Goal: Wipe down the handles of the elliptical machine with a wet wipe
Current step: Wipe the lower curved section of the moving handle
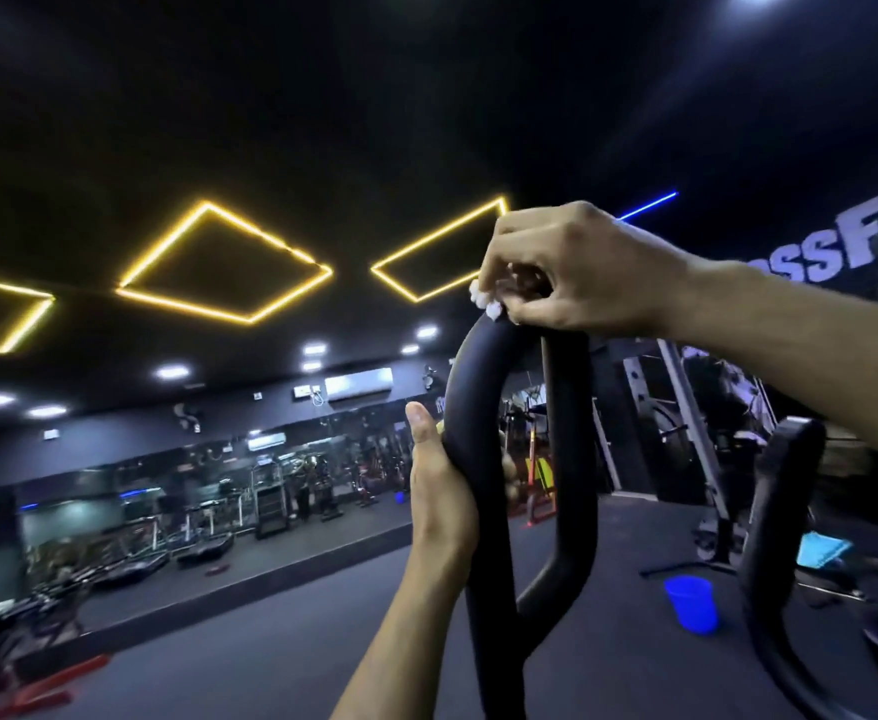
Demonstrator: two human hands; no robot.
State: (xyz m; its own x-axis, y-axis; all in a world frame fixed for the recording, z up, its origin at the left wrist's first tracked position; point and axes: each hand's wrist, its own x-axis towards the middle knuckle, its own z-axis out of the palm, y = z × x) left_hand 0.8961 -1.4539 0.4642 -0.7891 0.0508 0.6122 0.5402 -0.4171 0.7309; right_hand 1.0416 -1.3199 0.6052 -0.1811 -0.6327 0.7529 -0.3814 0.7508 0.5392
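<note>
- The room was a dim gym with yellow ceiling lights, mirrors along the far wall and a blue bucket on the floor.
- The near handle, a black loop, rose in front of the camera; a 2nd handle stood to the right.
- The left hand had its grip wrapped round the loop's left side, thumb up, steadying it.
- The right hand pinched a bunched white wipe against the top of the loop, fingers curled.
- To do this step well, I judged, the wipe should be spread flatter, folded round the tube and drawn down each side under steady pressure.
</note>
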